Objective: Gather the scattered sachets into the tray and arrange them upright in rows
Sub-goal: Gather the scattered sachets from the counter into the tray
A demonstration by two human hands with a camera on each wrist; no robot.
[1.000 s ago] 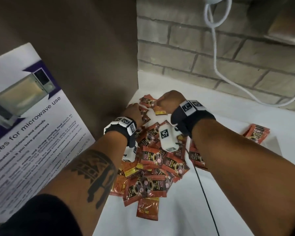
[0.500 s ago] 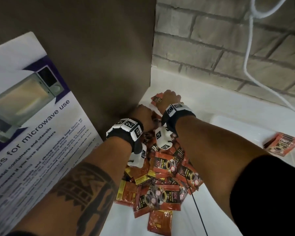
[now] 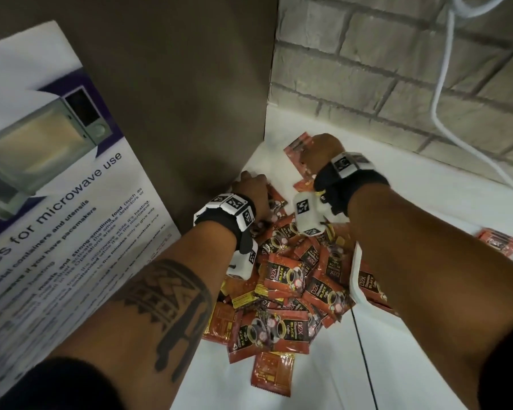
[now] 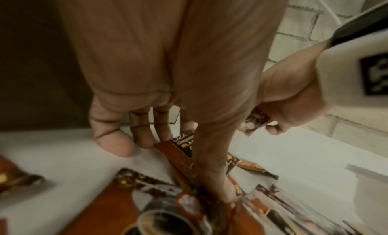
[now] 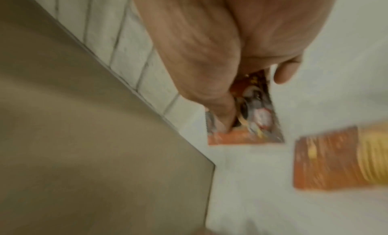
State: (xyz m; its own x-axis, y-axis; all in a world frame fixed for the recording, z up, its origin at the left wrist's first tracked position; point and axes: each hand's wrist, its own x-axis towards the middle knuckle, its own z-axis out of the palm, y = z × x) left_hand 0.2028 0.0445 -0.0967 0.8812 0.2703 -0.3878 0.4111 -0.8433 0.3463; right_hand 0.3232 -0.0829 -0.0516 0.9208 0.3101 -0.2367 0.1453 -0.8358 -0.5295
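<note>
Several red coffee sachets lie in a loose pile (image 3: 290,288) on the white counter (image 3: 427,208). My left hand (image 3: 253,187) is at the pile's far left, beside the brown panel. Its thumb and curled fingers (image 4: 142,135) pinch a sachet (image 4: 178,149). My right hand (image 3: 317,152) reaches to the back corner and grips a separate sachet (image 3: 297,147) lying there. In the right wrist view the thumb (image 5: 222,122) presses on that sachet (image 5: 264,122). A white raised rim (image 3: 355,279), possibly the tray's edge, shows under my right forearm.
A brown panel (image 3: 190,99) and a brick wall (image 3: 397,84) close off the corner. A white cable (image 3: 439,99) hangs down the wall. A microwave poster (image 3: 57,187) stands at the left. A small stack of sachets (image 3: 499,242) lies far right. A thin black cord (image 3: 365,350) crosses the counter.
Both hands have reached further into the back corner. The right hand stays on the far sachet; the left hand has moved up beside the brown panel.
</note>
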